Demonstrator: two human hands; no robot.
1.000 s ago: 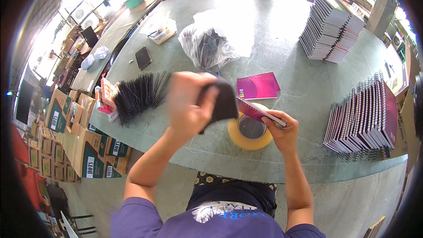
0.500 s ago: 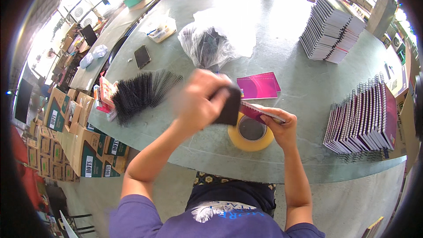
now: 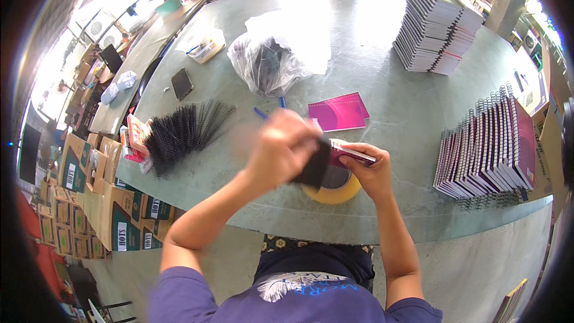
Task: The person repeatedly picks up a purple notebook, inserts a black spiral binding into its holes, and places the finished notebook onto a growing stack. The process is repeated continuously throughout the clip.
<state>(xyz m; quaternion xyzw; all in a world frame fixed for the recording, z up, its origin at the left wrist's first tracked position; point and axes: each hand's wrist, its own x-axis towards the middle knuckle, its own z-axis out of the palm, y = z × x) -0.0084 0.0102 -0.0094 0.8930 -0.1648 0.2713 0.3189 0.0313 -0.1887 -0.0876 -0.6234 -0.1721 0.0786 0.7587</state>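
My right hand [image 3: 372,170] grips a thin notebook [image 3: 353,152] with a purple cover, held edge-on over the table. My left hand [image 3: 284,143], smeared by motion, has its fingers curled by the notebook's left end. A dark, flat-looking piece [image 3: 313,166] shows just below those fingers; its kind I cannot make out. Beneath the notebook lies a roll of yellow tape [image 3: 335,195], partly covered by the dark piece and my right hand. Two magenta covers [image 3: 338,112] lie overlapped just beyond my hands.
Black spiral coils [image 3: 185,134] lie fanned out at left. Spiral notebooks [image 3: 487,149] stand in a row at right, with a tall notebook stack [image 3: 439,30] behind. A plastic bag [image 3: 266,63], blue pen [image 3: 260,113], phone [image 3: 182,84] and tub [image 3: 206,46] occupy the far side.
My left hand remains beside the notebook, still blurred, with the dark piece now lower and covering more of the tape roll. Two blue pens have come into sight beyond my left hand. The view has shifted slightly.
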